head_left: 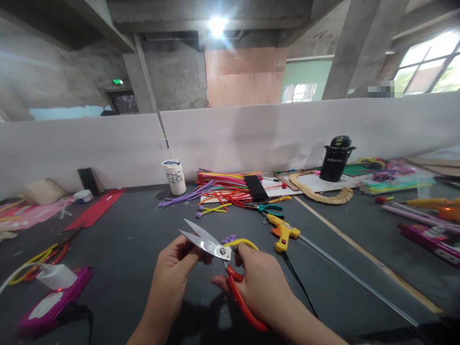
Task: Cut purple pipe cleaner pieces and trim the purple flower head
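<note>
My right hand (pixel 259 287) grips a pair of scissors (pixel 219 258) by its red and yellow handles, with the silver blades open and pointing up and left. My left hand (pixel 176 266) is closed in a pinch just under the blades; what it holds is hidden behind them. A small purple piece (pixel 230 238) shows just behind the scissors' pivot. Both hands hover low over the dark grey table (pixel 125 239).
A yellow glue gun (pixel 283 233) with a black cord lies right of my hands. Behind are a pile of coloured pipe cleaners (pixel 223 184), a white cup (pixel 175 176), teal pliers (pixel 270 208) and a black container (pixel 336 158). A magenta tool (pixel 53 299) lies at left.
</note>
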Tool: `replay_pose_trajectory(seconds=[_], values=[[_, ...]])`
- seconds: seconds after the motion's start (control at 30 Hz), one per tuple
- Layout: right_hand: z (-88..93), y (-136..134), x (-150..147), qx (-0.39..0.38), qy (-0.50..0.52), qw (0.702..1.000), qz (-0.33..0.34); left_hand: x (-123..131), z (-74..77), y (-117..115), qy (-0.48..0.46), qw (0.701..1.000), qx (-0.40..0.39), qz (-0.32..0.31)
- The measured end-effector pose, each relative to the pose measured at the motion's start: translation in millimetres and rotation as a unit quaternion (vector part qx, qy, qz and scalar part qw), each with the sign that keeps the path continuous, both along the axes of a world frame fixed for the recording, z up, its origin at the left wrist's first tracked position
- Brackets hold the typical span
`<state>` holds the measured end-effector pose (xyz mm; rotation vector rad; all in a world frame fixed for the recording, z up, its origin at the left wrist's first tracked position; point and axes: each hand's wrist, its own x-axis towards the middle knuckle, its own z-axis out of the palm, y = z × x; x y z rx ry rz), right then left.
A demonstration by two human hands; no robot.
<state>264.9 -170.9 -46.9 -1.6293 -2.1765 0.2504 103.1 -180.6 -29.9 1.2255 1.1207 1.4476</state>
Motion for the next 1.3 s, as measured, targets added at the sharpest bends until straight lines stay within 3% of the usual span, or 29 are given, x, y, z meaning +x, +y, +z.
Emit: replay_pose_trajectory(seconds=[0.2, 0.57, 0.67, 0.77, 0.9, 1.13, 1.3], values=[[0.5, 2.6, 3.1, 0.006, 0.027, 1.000, 0.014, 1.4, 4.0, 0.3, -0.012, 1.000, -0.015, 0.023], [0.0, 5.1, 4.3, -0.013, 0.098, 0.995, 0.033, 1.5, 3.8, 0.8, -0.011, 1.000, -0.020, 0.008], [2.5, 6.9, 4.9, -0.066, 0.241, 0.965, 0.077, 3.8, 2.4, 1.8, -0.034, 0.997, -0.067, -0.030], [7.9, 9.0, 7.9, -0.131, 0.382, 0.909, 0.107, 8.8, -0.9, 2.2, -0.035, 0.987, -0.108, -0.113], [13.2, 10.5, 11.0, -0.210, 0.439, 0.862, 0.143, 15.8, -6.0, 1.2, 0.014, 0.978, -0.132, -0.158], [8.9, 14.0, 7.9, -0.255, 0.402, 0.875, 0.085, 20.2, -12.1, 1.9, 0.151, 0.970, -0.114, -0.154], [5.6, 16.3, 8.6, -0.242, 0.385, 0.883, 0.120, 22.2, -9.4, 1.6, 0.226, 0.960, -0.100, -0.132]])
